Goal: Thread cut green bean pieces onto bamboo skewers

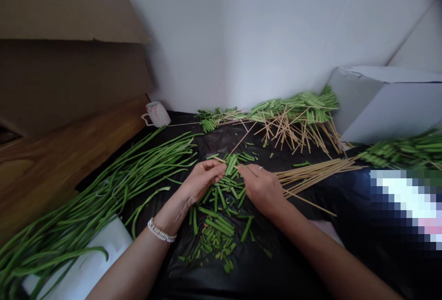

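Right of and nearer than the mug (159, 115), whose pink marking is unclear, the left hand (206, 179) and right hand (260, 187) pinch a skewer (219, 159) of green pieces (231, 165); fingers partly hide it.

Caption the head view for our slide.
Left hand and right hand hold skewered green bean pieces over cut pieces on black sheeting.

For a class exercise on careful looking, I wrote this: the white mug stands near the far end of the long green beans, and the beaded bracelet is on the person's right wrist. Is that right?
Not quite: the head view shows the beaded bracelet on the person's left wrist. The white mug does stand near the far end of the long green beans.
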`<control>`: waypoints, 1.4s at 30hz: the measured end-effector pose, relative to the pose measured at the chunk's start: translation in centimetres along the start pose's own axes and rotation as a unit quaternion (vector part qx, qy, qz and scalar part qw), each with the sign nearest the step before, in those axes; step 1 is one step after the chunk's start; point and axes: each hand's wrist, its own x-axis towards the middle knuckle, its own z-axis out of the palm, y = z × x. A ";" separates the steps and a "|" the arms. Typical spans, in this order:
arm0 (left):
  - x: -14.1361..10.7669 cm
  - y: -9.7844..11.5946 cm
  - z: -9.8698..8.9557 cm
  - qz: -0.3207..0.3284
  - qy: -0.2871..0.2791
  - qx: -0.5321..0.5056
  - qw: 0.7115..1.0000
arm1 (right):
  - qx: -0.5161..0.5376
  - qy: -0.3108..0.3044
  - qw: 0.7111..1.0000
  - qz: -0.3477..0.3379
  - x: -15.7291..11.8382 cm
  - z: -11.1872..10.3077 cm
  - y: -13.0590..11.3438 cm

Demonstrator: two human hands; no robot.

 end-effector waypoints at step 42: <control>0.9 0.6 -2.4 -0.007 0.016 -0.183 0.983 | -0.009 -0.025 1.000 0.010 0.0 -0.3 0.3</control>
